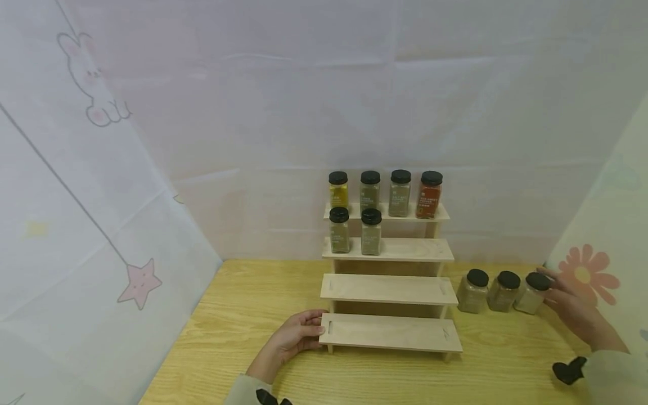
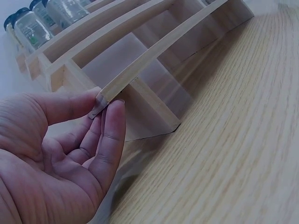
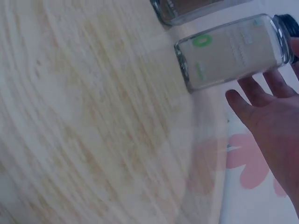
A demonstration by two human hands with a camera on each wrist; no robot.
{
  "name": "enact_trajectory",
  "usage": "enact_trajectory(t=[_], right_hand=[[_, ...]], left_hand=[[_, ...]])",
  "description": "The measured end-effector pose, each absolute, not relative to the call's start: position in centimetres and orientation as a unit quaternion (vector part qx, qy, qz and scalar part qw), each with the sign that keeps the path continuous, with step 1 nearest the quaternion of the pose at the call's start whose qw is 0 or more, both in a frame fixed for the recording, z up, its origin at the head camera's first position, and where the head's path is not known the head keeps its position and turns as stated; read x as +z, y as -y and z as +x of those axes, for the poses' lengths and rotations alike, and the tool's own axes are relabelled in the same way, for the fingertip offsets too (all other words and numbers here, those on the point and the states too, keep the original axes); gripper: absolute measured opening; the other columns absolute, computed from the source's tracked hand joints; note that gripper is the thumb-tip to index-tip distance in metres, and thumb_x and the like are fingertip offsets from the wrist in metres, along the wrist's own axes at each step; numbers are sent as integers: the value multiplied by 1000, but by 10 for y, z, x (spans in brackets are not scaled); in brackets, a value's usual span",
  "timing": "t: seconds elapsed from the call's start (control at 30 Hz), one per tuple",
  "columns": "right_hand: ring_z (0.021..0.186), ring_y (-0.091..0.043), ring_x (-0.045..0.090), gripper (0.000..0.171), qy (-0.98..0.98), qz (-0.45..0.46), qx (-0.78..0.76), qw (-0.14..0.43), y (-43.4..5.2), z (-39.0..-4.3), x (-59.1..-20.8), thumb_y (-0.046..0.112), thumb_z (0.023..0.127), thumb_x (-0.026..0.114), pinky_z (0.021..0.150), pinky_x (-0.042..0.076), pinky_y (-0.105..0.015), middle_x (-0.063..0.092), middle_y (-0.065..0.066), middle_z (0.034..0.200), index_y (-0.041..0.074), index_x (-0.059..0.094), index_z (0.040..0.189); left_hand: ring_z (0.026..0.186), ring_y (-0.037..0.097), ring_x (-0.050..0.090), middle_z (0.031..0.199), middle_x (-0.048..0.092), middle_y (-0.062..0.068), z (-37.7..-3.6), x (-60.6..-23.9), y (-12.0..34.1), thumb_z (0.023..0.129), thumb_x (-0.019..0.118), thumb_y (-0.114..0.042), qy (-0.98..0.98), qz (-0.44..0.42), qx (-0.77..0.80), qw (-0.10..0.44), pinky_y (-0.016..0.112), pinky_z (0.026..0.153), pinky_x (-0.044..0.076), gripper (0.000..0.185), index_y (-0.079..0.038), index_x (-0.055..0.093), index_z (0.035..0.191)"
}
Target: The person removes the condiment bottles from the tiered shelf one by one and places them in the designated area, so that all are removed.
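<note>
A stepped wooden rack (image 1: 390,332) stands on the table. My left hand (image 1: 300,336) pinches the left end of its lowest shelf, thumb above and fingers beneath, as the left wrist view (image 2: 70,154) shows. My right hand (image 1: 577,309) is at the rightmost of three spice jars beside the rack. This jar (image 1: 529,300) has pale contents and a black lid, and it stands on the table. In the right wrist view, thumb and fingers lie around the lid of the jar (image 3: 233,51); the lid's far side is partly hidden.
Two more spice jars, one (image 1: 473,295) nearest the rack and a browner one (image 1: 503,295), stand left of the held jar. Several jars, including a red one (image 1: 428,199), fill the top shelf; two, one of them green (image 1: 340,236), stand on the second. A cloth backdrop (image 1: 283,140) surrounds the table (image 1: 243,298).
</note>
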State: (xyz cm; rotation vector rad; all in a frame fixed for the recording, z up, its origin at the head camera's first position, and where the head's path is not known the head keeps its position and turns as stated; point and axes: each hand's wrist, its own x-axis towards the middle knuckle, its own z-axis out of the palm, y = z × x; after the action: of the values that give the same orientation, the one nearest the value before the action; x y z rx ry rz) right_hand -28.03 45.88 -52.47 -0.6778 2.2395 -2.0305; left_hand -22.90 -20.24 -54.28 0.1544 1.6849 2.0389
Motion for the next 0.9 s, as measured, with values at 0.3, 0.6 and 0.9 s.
enact_trajectory(t=[0.3,0.6,0.9], right_hand=[[121,14,42,49,-827,-106,-518,-189,-412,-277,-463,20,110,44,95,30,-3,47,24,134,19,35,158],[126,-2,50,46,-742,-211,-615,-166,-341,-276,-399,3,105,50,96,35,-9,58,7,134,5,43,150],[124,-10,56,44,-720,-259,-625,-154,-288,-285,-381,5,105,52,100,43,-12,60,3,135,2,45,148]], left_hand=[[95,20,69,116,64,10,-229,-543,202,95,65,-3,-618,53,747,241,30,74,61,61,9,39,149],[95,19,69,116,63,10,-228,-543,201,95,65,-3,-620,48,745,240,28,73,61,61,8,39,149],[94,19,69,115,63,11,-227,-541,201,94,67,-3,-624,43,745,233,28,73,60,62,9,39,149]])
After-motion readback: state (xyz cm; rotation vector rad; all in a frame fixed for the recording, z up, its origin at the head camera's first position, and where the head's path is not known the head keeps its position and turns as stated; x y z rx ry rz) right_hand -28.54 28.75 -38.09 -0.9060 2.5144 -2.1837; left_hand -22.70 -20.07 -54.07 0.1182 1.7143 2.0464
